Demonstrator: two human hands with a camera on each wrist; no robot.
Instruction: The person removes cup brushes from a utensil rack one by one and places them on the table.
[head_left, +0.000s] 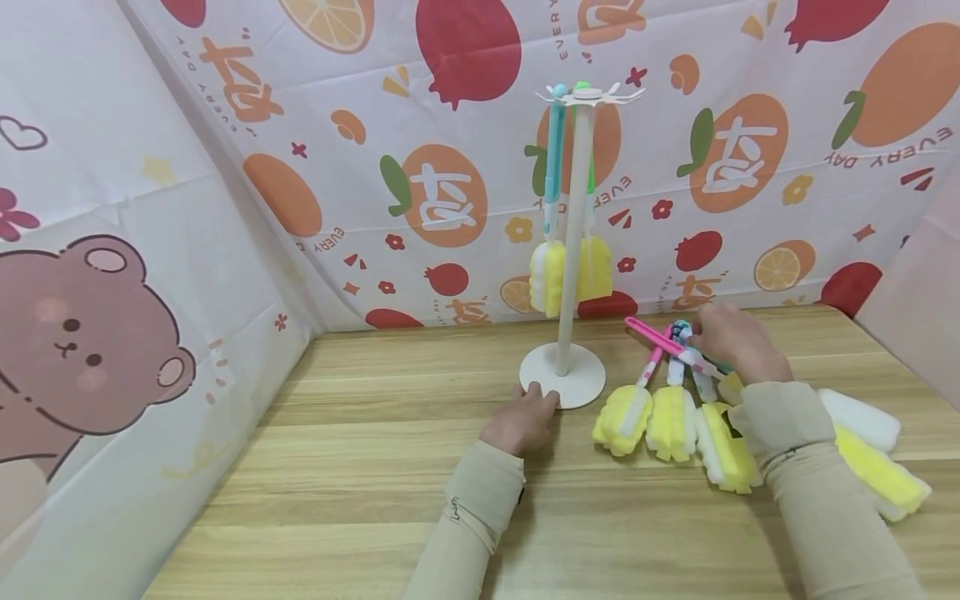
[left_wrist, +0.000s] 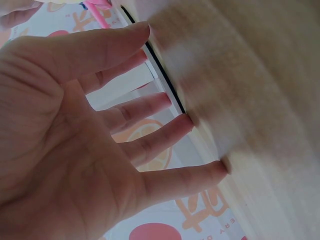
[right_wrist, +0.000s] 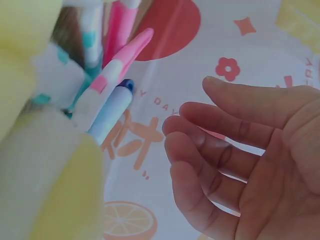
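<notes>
A white hook stand (head_left: 576, 233) rises from a round base (head_left: 585, 383). My left hand (head_left: 522, 421) rests at the base's front edge; in the left wrist view its fingers are spread, with fingertips at the rim and on the table. From the hooks hang a blue-handled sponge brush (head_left: 555, 158) and a green-handled sponge brush (head_left: 596, 267). Right of the base lies a pile of sponge brushes (head_left: 670, 423) with crossed handles. My right hand (head_left: 738, 342) is beside those handles; in the right wrist view, its loosely bent fingers hold nothing, apart from a pink handle (right_wrist: 135, 45).
Beyond my right forearm lie a white sponge head (head_left: 862, 418) and a yellow-and-white one (head_left: 881, 471). A fruit-print cloth (head_left: 442, 283) stands behind the wooden table (head_left: 360, 467). A bear-print cloth (head_left: 90, 333) borders the left side.
</notes>
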